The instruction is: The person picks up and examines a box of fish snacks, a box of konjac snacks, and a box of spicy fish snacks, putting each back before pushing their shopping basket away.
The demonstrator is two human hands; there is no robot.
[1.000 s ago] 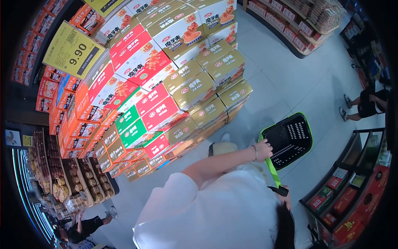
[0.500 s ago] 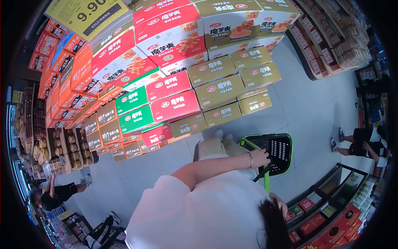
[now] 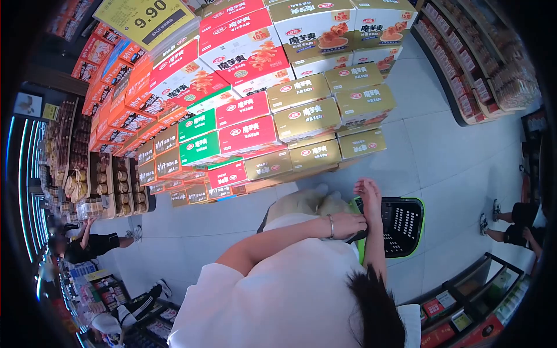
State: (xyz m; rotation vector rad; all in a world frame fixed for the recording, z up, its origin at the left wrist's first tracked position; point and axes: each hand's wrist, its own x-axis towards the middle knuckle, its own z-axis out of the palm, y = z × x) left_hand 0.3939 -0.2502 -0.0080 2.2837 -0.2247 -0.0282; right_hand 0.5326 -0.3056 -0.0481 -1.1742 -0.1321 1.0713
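Note:
My left hand [image 3: 347,225], with a bracelet at the wrist, is closed around the dark handle of a black shopping basket with a green rim [image 3: 419,227]. The basket hangs at my right side, just in front of my legs, and looks empty. My right hand [image 3: 368,190] hovers above the basket's near edge, fingers loosely apart and holding nothing. Its forearm runs down along the basket's left side. My white shirt fills the lower middle of the view.
A tall stack of red, green and olive snack boxes [image 3: 272,116] stands right ahead under a yellow 9.90 price sign [image 3: 145,20]. Shelves [image 3: 481,69] line the upper right, a low display [image 3: 464,301] the lower right. Other people crouch at left [image 3: 87,246] and right [image 3: 519,229].
My right hand let go of the green handle by my hip and rose above the basket. My left hand shifted from the rim onto the handle. The basket came closer to my legs.

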